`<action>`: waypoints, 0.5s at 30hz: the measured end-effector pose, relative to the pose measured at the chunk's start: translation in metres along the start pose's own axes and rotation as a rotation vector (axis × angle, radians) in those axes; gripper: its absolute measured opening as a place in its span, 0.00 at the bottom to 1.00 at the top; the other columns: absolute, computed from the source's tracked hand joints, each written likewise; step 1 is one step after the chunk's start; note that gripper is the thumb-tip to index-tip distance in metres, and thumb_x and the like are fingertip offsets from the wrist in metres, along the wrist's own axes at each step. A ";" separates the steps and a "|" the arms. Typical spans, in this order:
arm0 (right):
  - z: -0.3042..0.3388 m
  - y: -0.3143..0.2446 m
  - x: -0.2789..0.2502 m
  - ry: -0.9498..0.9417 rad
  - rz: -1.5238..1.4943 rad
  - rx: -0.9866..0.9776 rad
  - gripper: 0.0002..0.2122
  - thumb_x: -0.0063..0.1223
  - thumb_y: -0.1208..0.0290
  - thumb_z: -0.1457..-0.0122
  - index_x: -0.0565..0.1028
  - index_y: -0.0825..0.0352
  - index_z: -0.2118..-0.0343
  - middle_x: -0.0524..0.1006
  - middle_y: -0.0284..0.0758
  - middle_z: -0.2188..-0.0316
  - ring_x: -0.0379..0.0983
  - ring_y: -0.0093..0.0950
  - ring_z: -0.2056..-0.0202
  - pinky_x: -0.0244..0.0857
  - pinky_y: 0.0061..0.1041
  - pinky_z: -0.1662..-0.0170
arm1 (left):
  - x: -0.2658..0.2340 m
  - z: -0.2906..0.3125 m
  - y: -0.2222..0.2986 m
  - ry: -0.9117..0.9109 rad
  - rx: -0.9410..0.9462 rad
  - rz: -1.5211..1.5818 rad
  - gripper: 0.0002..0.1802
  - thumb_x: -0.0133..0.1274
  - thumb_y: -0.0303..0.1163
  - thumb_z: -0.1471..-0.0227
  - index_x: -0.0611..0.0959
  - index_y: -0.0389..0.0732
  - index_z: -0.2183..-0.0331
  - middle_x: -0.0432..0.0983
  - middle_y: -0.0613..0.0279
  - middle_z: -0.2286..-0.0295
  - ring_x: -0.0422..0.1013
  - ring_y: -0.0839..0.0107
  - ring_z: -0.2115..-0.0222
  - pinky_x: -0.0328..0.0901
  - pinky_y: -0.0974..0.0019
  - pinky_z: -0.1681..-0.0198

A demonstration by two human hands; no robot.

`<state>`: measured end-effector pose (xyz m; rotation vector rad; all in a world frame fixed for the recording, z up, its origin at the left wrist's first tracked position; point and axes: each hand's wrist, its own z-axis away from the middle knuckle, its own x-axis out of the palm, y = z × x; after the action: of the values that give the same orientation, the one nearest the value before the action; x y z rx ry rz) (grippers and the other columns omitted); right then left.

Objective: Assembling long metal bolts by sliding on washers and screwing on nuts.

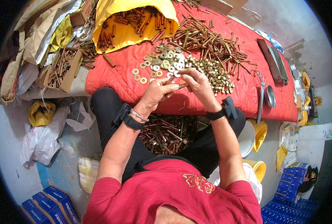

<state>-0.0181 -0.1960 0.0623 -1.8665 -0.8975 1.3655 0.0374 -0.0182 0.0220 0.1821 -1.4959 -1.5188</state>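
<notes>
Close together over the table's near edge, my two hands meet around a brass-coloured bolt (182, 86), mostly covered by fingers. My left hand (156, 93) is closed, its thumb pressed along the bolt. Fingers of my right hand (196, 83) are closed at the bolt's other end; whether they also hold a nut cannot be seen. Just beyond the hands lie flat round washers (143, 80), brass and silver in colour. Beside them, past my right hand, is a heap of small brass-coloured nuts (220, 84). Farther back spreads a pile of long bolts (211, 41).
A red quilted cloth (113, 80) covers the table. An open yellow bag (136, 4) spills metal sleeves (107, 40). At left stands a cardboard box (70, 72) of metal rods. A metal bowl (270, 96) lies at right. More bolts (166, 134) fill a container between my legs.
</notes>
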 end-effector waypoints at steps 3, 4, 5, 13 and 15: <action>-0.006 -0.009 -0.031 -0.183 -0.201 0.251 0.11 0.44 0.64 0.39 0.76 0.64 0.64 0.70 0.30 0.82 0.63 0.17 0.80 0.59 0.19 0.76 | 0.010 0.013 0.018 -0.397 0.177 -0.304 0.13 0.56 0.37 0.47 0.81 0.36 0.66 0.75 0.73 0.75 0.68 0.84 0.72 0.65 0.74 0.65; -0.010 -0.004 -0.032 -0.043 -0.211 0.283 0.12 0.43 0.63 0.39 0.76 0.65 0.64 0.69 0.31 0.83 0.65 0.20 0.79 0.61 0.21 0.74 | 0.009 0.012 0.017 -0.392 0.176 -0.304 0.13 0.56 0.37 0.47 0.81 0.36 0.66 0.75 0.73 0.75 0.68 0.84 0.72 0.65 0.74 0.65; -0.021 0.008 -0.034 0.033 -0.022 0.186 0.11 0.45 0.63 0.40 0.75 0.66 0.64 0.70 0.33 0.81 0.67 0.24 0.77 0.63 0.23 0.72 | 0.007 0.011 0.015 -0.425 0.180 -0.308 0.14 0.55 0.38 0.46 0.82 0.37 0.64 0.77 0.71 0.71 0.69 0.82 0.67 0.63 0.73 0.60; -0.126 0.073 -0.026 0.408 0.772 -0.287 0.09 0.55 0.72 0.48 0.73 0.68 0.65 0.71 0.45 0.66 0.70 0.43 0.64 0.66 0.39 0.61 | -0.006 -0.011 0.010 0.114 0.503 -0.712 0.09 0.55 0.33 0.48 0.83 0.41 0.65 0.77 0.60 0.60 0.70 0.70 0.56 0.62 0.68 0.51; -0.142 0.082 -0.024 0.313 0.953 -0.175 0.08 0.55 0.71 0.50 0.74 0.68 0.67 0.71 0.46 0.65 0.70 0.45 0.62 0.67 0.40 0.59 | -0.010 -0.022 0.001 0.296 0.869 -1.078 0.07 0.56 0.29 0.54 0.82 0.40 0.68 0.74 0.51 0.56 0.67 0.56 0.51 0.59 0.58 0.45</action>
<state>0.1256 -0.2765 0.0432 -2.7084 0.0945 1.4348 0.0583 -0.0267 0.0128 1.8705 -1.7994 -1.3395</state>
